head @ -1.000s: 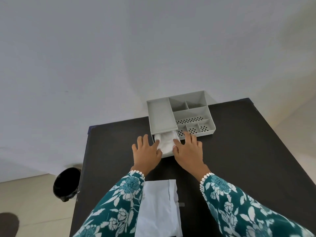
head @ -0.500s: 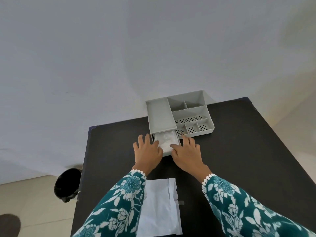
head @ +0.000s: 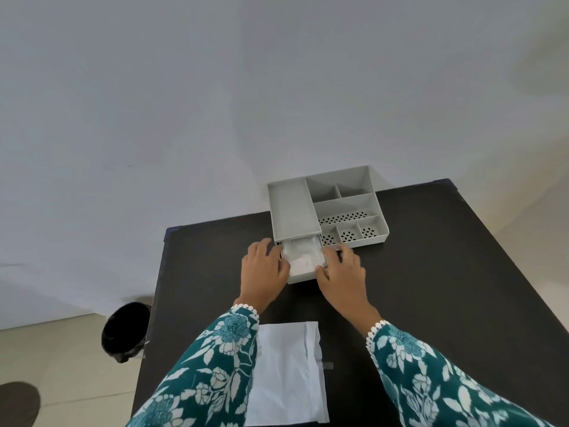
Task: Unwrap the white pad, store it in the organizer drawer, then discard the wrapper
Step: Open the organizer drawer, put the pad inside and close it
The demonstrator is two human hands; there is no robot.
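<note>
A grey organizer stands at the far edge of the black table. Its drawer is pulled partly out toward me, and the white pad lies inside it. My left hand rests against the drawer's left side, my right hand against its right side, fingers curled at the front corners. The flat white wrapper lies on the table near me, between my sleeves, partly under the left one.
A black bin stands on the floor left of the table. A dark shape lies on the floor at the bottom left. The wall rises right behind the organizer.
The drawer has slid a little further into the organizer, so less of the pad shows. Both hands stayed at its sides and moved forward with it.
</note>
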